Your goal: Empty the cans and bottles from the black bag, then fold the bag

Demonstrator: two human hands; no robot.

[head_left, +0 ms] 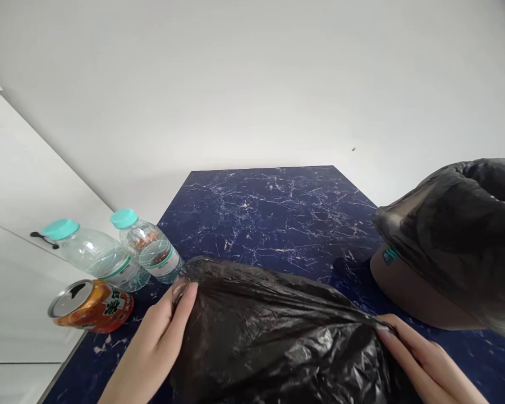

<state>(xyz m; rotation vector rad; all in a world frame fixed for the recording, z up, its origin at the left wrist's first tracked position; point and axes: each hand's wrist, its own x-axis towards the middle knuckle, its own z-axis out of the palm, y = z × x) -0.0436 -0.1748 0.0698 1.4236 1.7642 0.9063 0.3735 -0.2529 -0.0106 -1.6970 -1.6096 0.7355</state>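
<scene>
A black plastic bag (286,331) is stretched between my two hands above the near part of the table. My left hand (157,331) pinches its upper left edge between thumb and fingers. At the other side, my right hand (416,353) grips the bag's right edge, and the plastic creases towards it. The bag's lower end runs out of view at the bottom. Left of my left hand lies an orange drink can (95,306), tilted in view, its top opened. Behind the can are two clear bottles with turquoise caps, a left bottle (96,252) and a right bottle (151,247).
A beige bin (416,297) lined with a dark bag (458,224) stands at the right. The blue marble-patterned table (261,213) reaches back to a white wall (252,84). A white cabinet (21,224) with a dark handle borders the left side.
</scene>
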